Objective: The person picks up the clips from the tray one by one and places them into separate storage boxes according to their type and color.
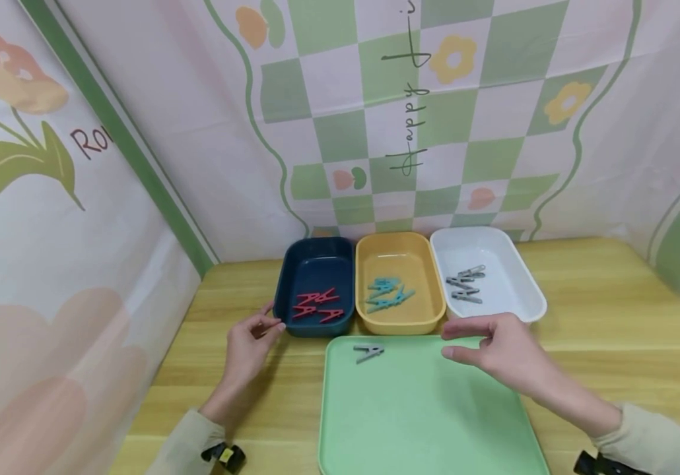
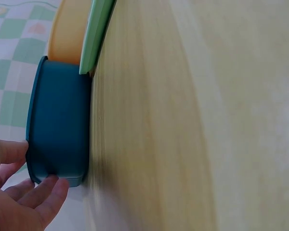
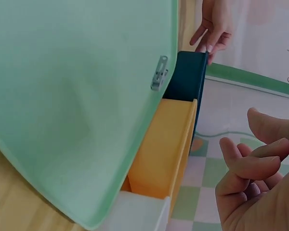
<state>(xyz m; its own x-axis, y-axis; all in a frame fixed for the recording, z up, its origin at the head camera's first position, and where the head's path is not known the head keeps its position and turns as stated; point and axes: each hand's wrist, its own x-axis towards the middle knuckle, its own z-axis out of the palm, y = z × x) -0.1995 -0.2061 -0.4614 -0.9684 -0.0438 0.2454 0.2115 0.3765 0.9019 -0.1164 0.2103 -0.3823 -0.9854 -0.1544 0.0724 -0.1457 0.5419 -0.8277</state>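
Observation:
My left hand (image 1: 249, 346) is at the near left corner of a dark blue bin (image 1: 314, 247). In the left wrist view its thumb meets the rim while the other fingers (image 2: 52, 202) touch the end wall, gripping that corner. Over the right part of a green tray (image 1: 423, 409) hovers my right hand (image 1: 503, 349), thumb and fingertips apart, nothing between them. One grey clothespin (image 1: 370, 352) lies near the tray's far left corner. Inside the blue bin are several red clothespins (image 1: 319, 305).
Beside the blue bin stand a yellow bin (image 1: 399, 247) with several turquoise clothespins (image 1: 389, 295) and a white bin (image 1: 518, 284) with several grey clothespins (image 1: 465, 285). All sit on a wooden table (image 1: 625, 316), with a patterned curtain (image 1: 387, 132) behind.

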